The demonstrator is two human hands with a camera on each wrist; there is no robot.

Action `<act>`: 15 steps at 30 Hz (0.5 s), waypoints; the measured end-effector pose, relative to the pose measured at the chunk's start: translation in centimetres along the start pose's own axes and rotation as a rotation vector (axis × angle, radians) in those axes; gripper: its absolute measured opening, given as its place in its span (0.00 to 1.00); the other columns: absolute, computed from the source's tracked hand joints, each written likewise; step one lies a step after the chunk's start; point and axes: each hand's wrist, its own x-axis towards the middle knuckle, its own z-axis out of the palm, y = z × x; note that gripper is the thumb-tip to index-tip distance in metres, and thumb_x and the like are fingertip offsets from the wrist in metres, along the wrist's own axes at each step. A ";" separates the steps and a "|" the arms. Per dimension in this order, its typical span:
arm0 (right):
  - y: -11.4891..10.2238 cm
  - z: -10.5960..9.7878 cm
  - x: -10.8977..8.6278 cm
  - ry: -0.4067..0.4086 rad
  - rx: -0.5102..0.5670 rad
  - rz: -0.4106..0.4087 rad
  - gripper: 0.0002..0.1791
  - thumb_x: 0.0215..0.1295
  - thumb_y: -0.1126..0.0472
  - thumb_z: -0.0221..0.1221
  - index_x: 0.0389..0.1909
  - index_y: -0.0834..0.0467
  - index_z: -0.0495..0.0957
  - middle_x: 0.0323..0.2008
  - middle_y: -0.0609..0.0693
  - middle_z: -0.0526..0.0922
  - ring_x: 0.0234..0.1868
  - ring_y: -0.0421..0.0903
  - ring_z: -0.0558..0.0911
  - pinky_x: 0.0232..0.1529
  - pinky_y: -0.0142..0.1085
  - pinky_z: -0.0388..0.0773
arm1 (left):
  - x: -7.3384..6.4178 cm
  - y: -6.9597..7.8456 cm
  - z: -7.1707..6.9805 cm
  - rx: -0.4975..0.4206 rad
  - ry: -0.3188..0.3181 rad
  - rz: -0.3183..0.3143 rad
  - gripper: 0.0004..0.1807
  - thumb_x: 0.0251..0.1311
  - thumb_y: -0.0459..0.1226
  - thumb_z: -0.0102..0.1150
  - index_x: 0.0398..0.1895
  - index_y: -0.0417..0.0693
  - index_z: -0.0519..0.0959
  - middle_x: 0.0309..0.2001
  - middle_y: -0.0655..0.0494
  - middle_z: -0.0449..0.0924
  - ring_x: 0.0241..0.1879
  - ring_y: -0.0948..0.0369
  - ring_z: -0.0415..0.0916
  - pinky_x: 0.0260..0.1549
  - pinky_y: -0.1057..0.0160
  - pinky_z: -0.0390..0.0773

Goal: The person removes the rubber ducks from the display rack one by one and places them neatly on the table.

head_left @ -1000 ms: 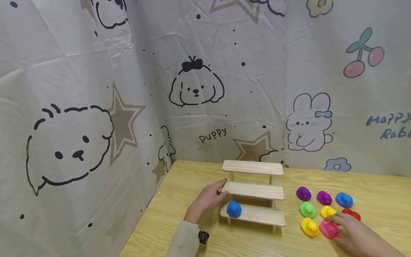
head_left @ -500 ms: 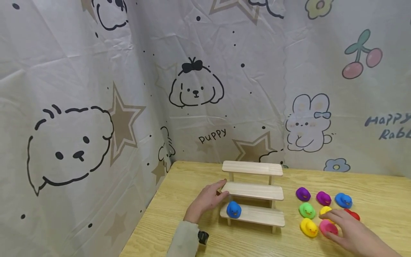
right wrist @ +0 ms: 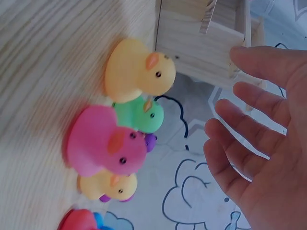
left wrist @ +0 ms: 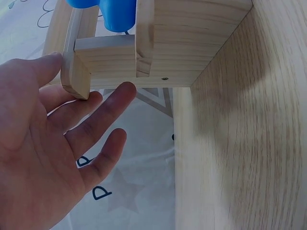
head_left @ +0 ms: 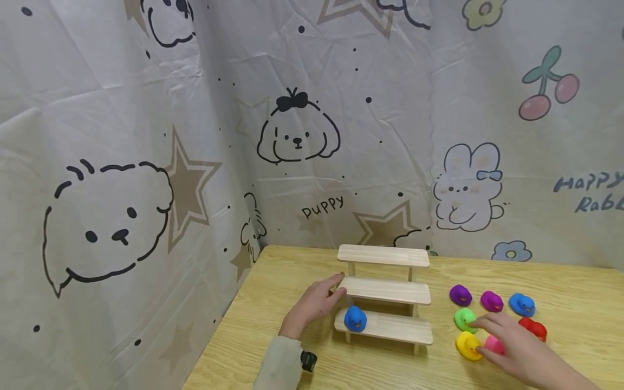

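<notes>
A three-tier wooden shelf stand (head_left: 390, 291) stands on the table, a blue rubber duck (head_left: 355, 319) at the left of its lowest tier. My left hand (head_left: 312, 302) grips the left end of the middle board, thumb on one face and index finger behind it, other fingers spread loosely. Over the rubber ducks on the right hovers my right hand (head_left: 519, 346), fingers extended and holding nothing. Nearest it are a front yellow duck (head_left: 467, 345), a pink duck (right wrist: 103, 143) and a green duck (head_left: 465, 319). A second yellow duck (right wrist: 105, 186) is hidden by this hand in the head view.
Behind these, a purple duck (head_left: 460, 296), a magenta duck (head_left: 491, 301) and another blue duck (head_left: 522, 305) form the back row. A red duck (head_left: 535, 329) sits to the right. A printed curtain (head_left: 302, 189) borders the table (head_left: 273, 276) at the back and left.
My right hand has shifted left and slightly up from the pink duck towards the green and front yellow ducks. The left hand and the shelf stand look unchanged.
</notes>
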 end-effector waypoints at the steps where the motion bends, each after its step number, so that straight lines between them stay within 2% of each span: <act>1: -0.1 0.0 0.1 0.004 0.003 -0.007 0.20 0.46 0.53 0.72 0.42 0.50 0.81 0.43 0.44 0.78 0.46 0.50 0.77 0.41 0.42 0.81 | 0.0 0.0 0.0 0.001 0.000 0.000 0.29 0.72 0.50 0.41 0.71 0.47 0.61 0.68 0.52 0.62 0.55 0.55 0.73 0.56 0.57 0.71; 4: -0.6 0.2 0.3 0.005 0.015 -0.031 0.20 0.47 0.53 0.72 0.43 0.49 0.80 0.44 0.43 0.78 0.47 0.51 0.77 0.42 0.45 0.80 | 0.0 0.1 -0.1 0.003 -0.004 0.002 0.29 0.73 0.49 0.40 0.71 0.47 0.60 0.68 0.53 0.61 0.56 0.55 0.73 0.56 0.57 0.71; 10: -1.9 0.3 1.0 0.039 -0.015 -0.116 0.20 0.48 0.54 0.72 0.43 0.50 0.80 0.43 0.41 0.77 0.44 0.47 0.79 0.41 0.42 0.81 | 0.0 0.1 -0.2 0.001 0.000 0.032 0.28 0.73 0.48 0.41 0.70 0.45 0.61 0.68 0.51 0.62 0.57 0.53 0.71 0.56 0.57 0.71; 15: -2.9 0.5 1.7 0.054 -0.020 -0.143 0.18 0.50 0.54 0.70 0.43 0.49 0.80 0.43 0.42 0.78 0.44 0.46 0.79 0.42 0.42 0.81 | 0.0 0.0 -0.1 0.003 0.002 0.038 0.27 0.73 0.47 0.41 0.70 0.45 0.61 0.68 0.52 0.62 0.59 0.54 0.70 0.57 0.57 0.70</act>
